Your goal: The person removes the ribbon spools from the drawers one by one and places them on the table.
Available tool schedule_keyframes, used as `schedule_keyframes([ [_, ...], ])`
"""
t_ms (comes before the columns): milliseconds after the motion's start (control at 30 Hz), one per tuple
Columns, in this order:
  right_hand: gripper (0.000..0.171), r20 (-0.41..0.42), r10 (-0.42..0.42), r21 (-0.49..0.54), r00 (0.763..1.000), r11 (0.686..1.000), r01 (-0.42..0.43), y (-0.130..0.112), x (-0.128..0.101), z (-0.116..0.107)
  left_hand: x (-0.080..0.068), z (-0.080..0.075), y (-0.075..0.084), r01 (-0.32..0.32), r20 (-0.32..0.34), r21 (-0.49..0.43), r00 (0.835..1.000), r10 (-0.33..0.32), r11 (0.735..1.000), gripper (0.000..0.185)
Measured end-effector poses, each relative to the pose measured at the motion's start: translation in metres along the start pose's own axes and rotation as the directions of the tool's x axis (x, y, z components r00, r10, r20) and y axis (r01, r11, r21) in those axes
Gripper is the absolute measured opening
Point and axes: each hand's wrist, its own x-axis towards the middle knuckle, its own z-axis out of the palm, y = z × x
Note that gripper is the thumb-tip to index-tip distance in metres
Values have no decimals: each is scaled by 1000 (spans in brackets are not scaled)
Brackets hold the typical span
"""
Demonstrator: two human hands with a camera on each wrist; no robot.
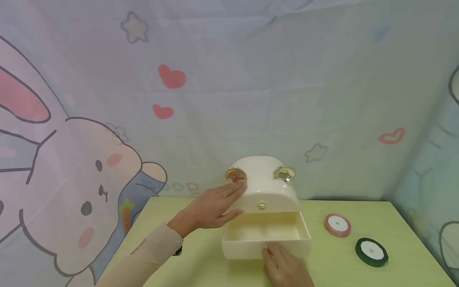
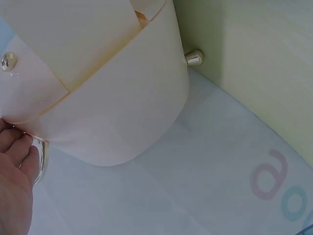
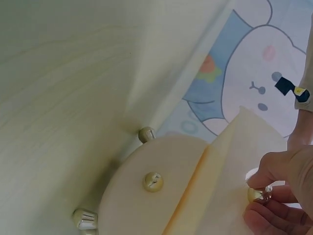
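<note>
One white box [image 1: 263,169] is set on the green table [image 1: 201,255], its drawer [image 1: 244,250] open. The knob [image 3: 254,195] is pinched by the right hand [image 1: 285,267]; the box's upper part is touched by the left hand [image 1: 215,205], fingers extended.

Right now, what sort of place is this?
Probably a staged indoor corner: a rabbit-print backdrop hangs behind a light green table bearing a white drawer box.

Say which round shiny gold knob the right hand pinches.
The round shiny gold knob on the front of the pulled-out white drawer; the upper gold knob and lower gold knob are untouched.
</note>
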Motion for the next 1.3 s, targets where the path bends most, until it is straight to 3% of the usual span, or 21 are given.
schedule_keyframes([
  [300,38,88,71,-32,994,997,-68,3,8,12,-2,-1,6,36,27,-34,999,-35,999,72],
  [667,46,179,143,-34,973,990,-139,18,15,28,-3,-1,6,46,9,-41,999,-46,998,72],
  [1067,32,206,187,-30,961,982,-184,32,12,46,-4,0,7,62,17,-64,998,-61,996,72],
  [1300,38,196,191,-41,962,982,-187,35,13,50,-2,-4,7,57,8,-68,998,-56,996,72],
])
